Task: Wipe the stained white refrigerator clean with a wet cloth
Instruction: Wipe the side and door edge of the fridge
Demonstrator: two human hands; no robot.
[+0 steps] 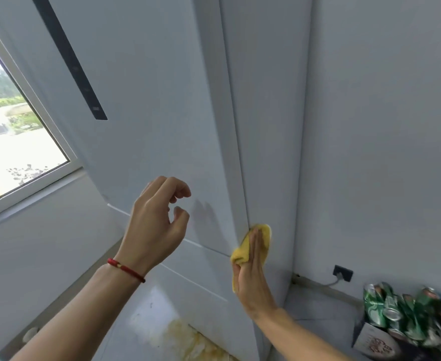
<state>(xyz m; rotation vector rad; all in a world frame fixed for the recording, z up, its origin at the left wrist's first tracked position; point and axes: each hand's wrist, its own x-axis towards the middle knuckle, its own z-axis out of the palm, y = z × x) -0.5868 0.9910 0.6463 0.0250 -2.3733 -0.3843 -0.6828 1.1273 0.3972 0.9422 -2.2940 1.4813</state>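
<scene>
- The tall white refrigerator [146, 105] was seen standing in a corner, with a narrow dark strip [69, 56] running down its upper door
- A crumpled yellow cloth [262, 239] was pressed against the right side panel of the refrigerator, just past the front corner edge, about level with the seam between the upper and lower doors
- The right hand [251, 277] was laid flat over the cloth, its fingers straight and together, pushing the cloth onto the panel
- The left hand [157, 220] was held in front of the door, apart from it, its fingers loosely curled with nothing held; a red cord bracelet [125, 269] was worn at the wrist
- A yellowish stain [188, 340] was visible low down at the foot of the refrigerator
- A white-framed window [19, 142] was seen to the left
- A box of crushed green cans [406, 316] was seen on the floor to the right, near a dark wall socket [343, 272]
</scene>
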